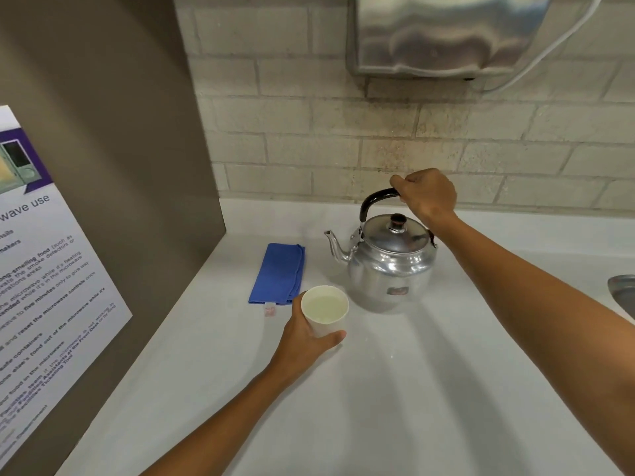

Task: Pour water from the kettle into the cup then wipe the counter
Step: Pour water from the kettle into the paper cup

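A shiny metal kettle [390, 266] stands upright on the white counter [378, 389], its spout pointing left. My right hand [427, 194] is closed around its black arched handle from above. In front of the kettle, to its left, a white paper cup [324, 312] holds water, and my left hand [305, 341] grips it from the near side. The cup tilts slightly; I cannot tell whether its base touches the counter. A folded blue cloth [279, 273] lies flat on the counter to the left of the kettle, just behind the cup.
A brown side panel with a printed microwave notice [44, 286] closes off the left. A brick wall runs along the back, with a steel dispenser [443, 32] mounted above the kettle. A metal sink rim [622, 293] shows at the right edge.
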Demonstrator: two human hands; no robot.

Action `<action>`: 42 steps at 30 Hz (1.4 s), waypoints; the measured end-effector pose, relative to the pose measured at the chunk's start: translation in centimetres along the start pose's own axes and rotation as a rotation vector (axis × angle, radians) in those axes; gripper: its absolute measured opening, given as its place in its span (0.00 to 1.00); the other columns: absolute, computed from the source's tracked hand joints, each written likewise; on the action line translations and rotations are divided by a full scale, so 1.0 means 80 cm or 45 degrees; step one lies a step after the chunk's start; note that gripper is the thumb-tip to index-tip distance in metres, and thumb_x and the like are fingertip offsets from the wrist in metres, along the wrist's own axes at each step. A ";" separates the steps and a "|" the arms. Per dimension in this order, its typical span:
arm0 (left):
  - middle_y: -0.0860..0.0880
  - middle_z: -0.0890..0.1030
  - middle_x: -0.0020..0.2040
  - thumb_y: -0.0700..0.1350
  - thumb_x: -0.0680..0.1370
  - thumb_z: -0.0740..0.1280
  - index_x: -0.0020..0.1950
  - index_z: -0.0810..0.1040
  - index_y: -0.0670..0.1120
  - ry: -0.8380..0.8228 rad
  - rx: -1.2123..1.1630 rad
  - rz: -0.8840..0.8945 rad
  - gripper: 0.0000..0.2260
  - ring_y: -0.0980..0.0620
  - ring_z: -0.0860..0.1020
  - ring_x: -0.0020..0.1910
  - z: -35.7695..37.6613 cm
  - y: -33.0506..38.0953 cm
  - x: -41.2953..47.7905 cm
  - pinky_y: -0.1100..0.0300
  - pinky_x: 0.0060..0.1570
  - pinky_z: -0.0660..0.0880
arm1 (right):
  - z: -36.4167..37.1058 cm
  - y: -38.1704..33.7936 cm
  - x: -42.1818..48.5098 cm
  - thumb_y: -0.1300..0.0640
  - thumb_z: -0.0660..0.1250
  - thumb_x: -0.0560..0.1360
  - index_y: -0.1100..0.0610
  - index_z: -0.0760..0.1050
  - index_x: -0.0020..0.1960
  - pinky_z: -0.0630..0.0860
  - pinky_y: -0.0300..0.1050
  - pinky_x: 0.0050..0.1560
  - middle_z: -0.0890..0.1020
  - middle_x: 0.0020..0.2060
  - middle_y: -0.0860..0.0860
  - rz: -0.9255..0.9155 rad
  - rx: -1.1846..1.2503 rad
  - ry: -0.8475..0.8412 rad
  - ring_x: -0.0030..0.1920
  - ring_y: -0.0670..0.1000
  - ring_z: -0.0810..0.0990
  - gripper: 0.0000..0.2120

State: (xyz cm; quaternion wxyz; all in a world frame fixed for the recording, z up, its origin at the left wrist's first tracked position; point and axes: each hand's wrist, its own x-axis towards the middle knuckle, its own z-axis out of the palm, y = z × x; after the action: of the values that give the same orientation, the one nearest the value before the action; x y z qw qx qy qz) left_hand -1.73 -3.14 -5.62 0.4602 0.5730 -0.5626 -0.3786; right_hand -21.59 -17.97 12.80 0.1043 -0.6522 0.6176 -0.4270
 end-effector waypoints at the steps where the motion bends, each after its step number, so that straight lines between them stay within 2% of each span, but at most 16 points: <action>1: 0.65 0.69 0.55 0.48 0.62 0.78 0.57 0.59 0.63 -0.003 0.001 0.001 0.35 0.66 0.70 0.54 0.000 0.000 0.000 0.71 0.48 0.68 | 0.005 0.003 0.003 0.44 0.64 0.71 0.56 0.67 0.24 0.63 0.43 0.30 0.68 0.21 0.50 0.043 0.006 -0.007 0.23 0.50 0.66 0.23; 4: 0.65 0.68 0.55 0.49 0.62 0.78 0.58 0.59 0.62 -0.005 0.010 0.001 0.35 0.65 0.70 0.55 -0.001 -0.002 0.000 0.69 0.50 0.68 | 0.018 0.009 0.011 0.36 0.63 0.70 0.57 0.68 0.25 0.62 0.41 0.29 0.72 0.24 0.52 0.121 0.024 0.002 0.26 0.52 0.70 0.27; 8: 0.65 0.68 0.56 0.50 0.62 0.78 0.62 0.58 0.60 -0.017 0.026 -0.004 0.37 0.64 0.70 0.56 -0.002 -0.003 0.000 0.65 0.53 0.67 | 0.034 0.013 0.017 0.36 0.63 0.71 0.59 0.73 0.30 0.64 0.44 0.32 0.75 0.28 0.55 0.132 0.044 0.015 0.31 0.54 0.73 0.26; 10: 0.66 0.68 0.56 0.50 0.62 0.78 0.60 0.58 0.62 -0.024 0.032 -0.003 0.36 0.65 0.70 0.56 -0.003 -0.002 -0.001 0.69 0.52 0.67 | 0.039 0.013 0.020 0.37 0.63 0.71 0.59 0.72 0.29 0.65 0.44 0.33 0.74 0.26 0.54 0.134 0.033 -0.007 0.30 0.54 0.74 0.26; 12: 0.66 0.68 0.56 0.51 0.62 0.78 0.59 0.59 0.63 -0.027 0.037 -0.002 0.35 0.66 0.69 0.57 -0.004 -0.001 -0.002 0.72 0.49 0.68 | 0.042 0.014 0.023 0.37 0.63 0.71 0.57 0.69 0.25 0.63 0.42 0.30 0.71 0.22 0.52 0.144 0.016 -0.031 0.29 0.54 0.73 0.27; 16: 0.66 0.68 0.56 0.51 0.62 0.78 0.59 0.60 0.63 -0.023 0.034 0.001 0.34 0.67 0.69 0.57 -0.004 -0.001 -0.003 0.72 0.50 0.68 | 0.048 0.018 0.027 0.37 0.63 0.72 0.56 0.65 0.23 0.62 0.41 0.29 0.70 0.21 0.51 0.145 -0.017 -0.053 0.29 0.54 0.72 0.28; 21: 0.67 0.68 0.56 0.50 0.63 0.78 0.59 0.59 0.63 -0.020 0.039 -0.011 0.34 0.69 0.69 0.56 -0.003 0.000 -0.004 0.77 0.48 0.69 | 0.061 0.025 0.030 0.38 0.63 0.72 0.61 0.73 0.27 0.68 0.44 0.37 0.83 0.34 0.61 0.129 -0.027 -0.085 0.34 0.57 0.77 0.28; 24: 0.67 0.68 0.56 0.50 0.63 0.78 0.60 0.59 0.62 -0.032 0.031 -0.016 0.35 0.70 0.68 0.56 -0.004 0.001 -0.006 0.79 0.48 0.69 | 0.065 0.027 0.031 0.38 0.63 0.72 0.67 0.79 0.36 0.65 0.42 0.33 0.85 0.38 0.62 0.144 -0.040 -0.098 0.34 0.57 0.78 0.30; 26: 0.67 0.67 0.56 0.50 0.63 0.77 0.61 0.58 0.61 -0.034 0.032 -0.027 0.36 0.68 0.69 0.57 -0.005 0.003 -0.006 0.75 0.49 0.69 | 0.068 0.027 0.031 0.38 0.63 0.72 0.67 0.80 0.38 0.65 0.42 0.32 0.85 0.38 0.62 0.136 -0.044 -0.098 0.35 0.58 0.78 0.30; 31: 0.67 0.66 0.56 0.49 0.64 0.77 0.62 0.56 0.59 -0.035 0.042 -0.048 0.36 0.62 0.69 0.56 -0.004 0.005 -0.008 0.67 0.54 0.67 | 0.073 0.027 0.029 0.37 0.62 0.72 0.66 0.81 0.38 0.69 0.46 0.39 0.85 0.38 0.62 0.126 -0.068 -0.108 0.40 0.61 0.81 0.30; 42: 0.63 0.67 0.56 0.48 0.65 0.77 0.63 0.57 0.58 -0.040 0.026 -0.029 0.36 0.60 0.69 0.56 -0.004 0.011 -0.010 0.75 0.47 0.69 | 0.069 0.029 0.024 0.36 0.59 0.74 0.63 0.80 0.35 0.68 0.46 0.42 0.83 0.36 0.56 0.136 -0.034 -0.206 0.39 0.55 0.78 0.30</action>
State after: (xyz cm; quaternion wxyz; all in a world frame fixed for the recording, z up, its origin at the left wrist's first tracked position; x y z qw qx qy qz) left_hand -1.72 -2.25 -4.75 0.4411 0.5780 -0.5672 -0.3868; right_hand -19.71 -22.31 8.70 0.1678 -0.6519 0.6467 -0.3587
